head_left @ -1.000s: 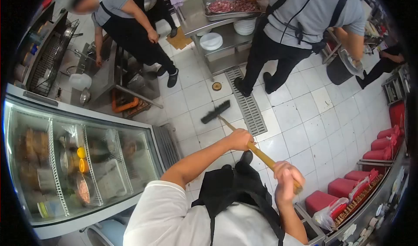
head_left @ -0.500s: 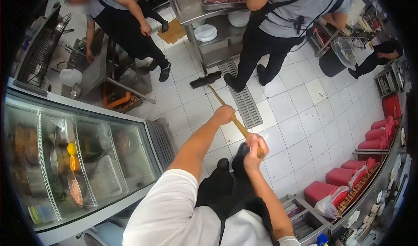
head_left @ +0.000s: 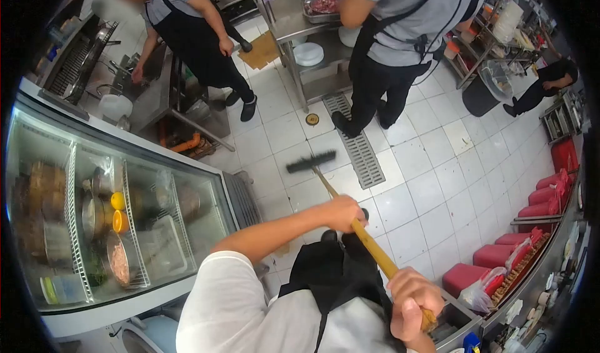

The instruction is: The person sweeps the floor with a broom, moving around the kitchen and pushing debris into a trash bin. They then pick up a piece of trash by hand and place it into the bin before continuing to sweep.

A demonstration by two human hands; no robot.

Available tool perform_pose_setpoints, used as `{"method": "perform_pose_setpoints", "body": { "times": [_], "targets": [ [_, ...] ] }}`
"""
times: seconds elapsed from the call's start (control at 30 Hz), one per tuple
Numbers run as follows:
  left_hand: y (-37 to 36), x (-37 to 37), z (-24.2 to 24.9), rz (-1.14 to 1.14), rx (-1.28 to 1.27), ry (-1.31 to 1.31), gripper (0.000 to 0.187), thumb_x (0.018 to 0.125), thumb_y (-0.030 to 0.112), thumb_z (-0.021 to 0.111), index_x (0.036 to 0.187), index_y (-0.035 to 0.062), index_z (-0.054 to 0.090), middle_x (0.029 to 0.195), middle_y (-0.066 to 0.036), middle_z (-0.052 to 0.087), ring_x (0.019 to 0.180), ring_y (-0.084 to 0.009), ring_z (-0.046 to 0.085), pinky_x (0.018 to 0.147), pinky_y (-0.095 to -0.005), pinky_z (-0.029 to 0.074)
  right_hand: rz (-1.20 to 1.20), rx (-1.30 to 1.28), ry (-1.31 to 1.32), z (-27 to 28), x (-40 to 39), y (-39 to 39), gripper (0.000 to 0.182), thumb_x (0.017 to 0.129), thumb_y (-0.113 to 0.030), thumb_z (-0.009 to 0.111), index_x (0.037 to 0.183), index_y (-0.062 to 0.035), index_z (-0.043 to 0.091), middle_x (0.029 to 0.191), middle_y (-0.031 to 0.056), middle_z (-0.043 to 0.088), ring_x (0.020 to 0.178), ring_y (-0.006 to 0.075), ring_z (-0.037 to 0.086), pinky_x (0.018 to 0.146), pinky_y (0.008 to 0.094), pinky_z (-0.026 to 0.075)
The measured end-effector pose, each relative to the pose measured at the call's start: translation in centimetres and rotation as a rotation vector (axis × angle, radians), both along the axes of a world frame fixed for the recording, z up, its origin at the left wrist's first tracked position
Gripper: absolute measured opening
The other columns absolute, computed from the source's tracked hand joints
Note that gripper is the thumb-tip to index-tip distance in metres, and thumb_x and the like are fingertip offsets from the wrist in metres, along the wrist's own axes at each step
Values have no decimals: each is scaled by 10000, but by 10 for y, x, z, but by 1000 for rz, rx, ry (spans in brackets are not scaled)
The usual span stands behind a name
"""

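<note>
A broom with a black bristle head (head_left: 311, 161) stands on the white floor tiles, and its yellowish handle (head_left: 375, 250) slants back towards my body. Partway along the handle, the fingers of my left hand (head_left: 340, 213) are wrapped around it. My right hand (head_left: 414, 300) grips the same handle close to its top end, near my right side. The bristle head lies left of the floor drain grate (head_left: 365, 162). A round floor fitting (head_left: 312, 120) shows just beyond it.
A glass-front fridge (head_left: 215, 184) with food inside stands at left. One person (head_left: 194, 34) is at a sink counter; another (head_left: 406, 46) stands by a steel table (head_left: 290, 25) with meat trays. A black bin (head_left: 480, 96) and red containers (head_left: 465, 277) are on the right.
Both hands have drawn the broom back towards me. Its head has moved nearer, away from the steel table, uncovering the round floor fitting. The view has shifted slightly.
</note>
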State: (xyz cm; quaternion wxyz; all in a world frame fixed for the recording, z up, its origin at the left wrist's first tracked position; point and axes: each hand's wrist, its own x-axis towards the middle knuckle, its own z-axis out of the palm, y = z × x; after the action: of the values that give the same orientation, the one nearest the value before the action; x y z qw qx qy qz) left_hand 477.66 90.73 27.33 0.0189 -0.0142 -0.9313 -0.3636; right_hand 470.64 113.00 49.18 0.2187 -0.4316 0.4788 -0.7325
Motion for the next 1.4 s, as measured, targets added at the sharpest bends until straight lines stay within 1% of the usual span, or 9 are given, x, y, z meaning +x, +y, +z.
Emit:
{"method": "perform_pose_setpoints", "body": {
  "times": [0.13,0.23,0.43,0.63,0.77,0.9,1.13,1.3,1.4],
  "targets": [
    [-80,29,-11,188,-118,9,202,821,259,697,698,101,663,665,-129,636,694,-373,646,617,-502,494,-20,-106,26,-52,10,-54,197,886,-21,548,693,2,510,637,88,538,564,234,531,629,400,515],
    [-160,47,-76,476,-287,-91,263,841,360,726,815,101,688,859,-124,687,868,-352,668,727,-482,540,-37,245,-89,-115,18,-123,207,955,-35,593,767,47,573,740,84,579,635,204,548,678,310,468],
    [-188,67,-198,668,-340,-312,274,856,352,738,917,89,695,1059,-117,682,1047,-330,644,886,-449,534,-67,175,-9,-261,40,-204,126,923,30,615,798,35,615,756,108,605,659,228,571,662,330,459],
    [-83,50,-201,391,-100,-223,198,868,293,730,849,98,705,881,-112,695,930,-358,651,887,-441,524,-176,270,162,-193,25,-54,109,886,31,593,784,53,622,751,121,639,712,255,634,759,393,544],
    [24,-4,-171,113,134,-63,144,864,237,713,796,111,694,762,-130,684,793,-377,652,733,-467,513,-421,268,-212,-119,-9,37,281,935,-108,525,659,-54,510,612,77,523,618,220,563,789,484,557],
    [112,-62,-131,-26,363,-61,209,907,236,676,761,93,636,744,-152,662,730,-401,638,660,-513,472,-592,247,-289,-36,-43,82,329,961,-125,476,653,-117,359,537,27,336,537,164,396,689,388,461],
    [159,-144,-82,148,465,238,242,933,167,656,734,66,562,666,-160,590,712,-417,594,659,-511,455,-456,276,177,25,-34,71,313,942,-177,513,669,-140,366,511,10,392,477,148,388,574,355,413],
    [171,-133,-23,340,429,403,259,933,135,668,715,39,567,646,-173,575,671,-394,584,657,-482,453,-650,112,48,56,-30,95,309,997,-224,506,724,-144,386,527,-11,403,463,114,384,540,302,408],
    [171,-99,-40,454,347,349,269,913,148,699,698,42,577,650,-168,582,657,-394,587,647,-492,450,-722,-39,-186,36,-48,102,377,1064,-286,478,728,-153,369,583,-11,353,508,100,334,532,273,354]
  ]
}}
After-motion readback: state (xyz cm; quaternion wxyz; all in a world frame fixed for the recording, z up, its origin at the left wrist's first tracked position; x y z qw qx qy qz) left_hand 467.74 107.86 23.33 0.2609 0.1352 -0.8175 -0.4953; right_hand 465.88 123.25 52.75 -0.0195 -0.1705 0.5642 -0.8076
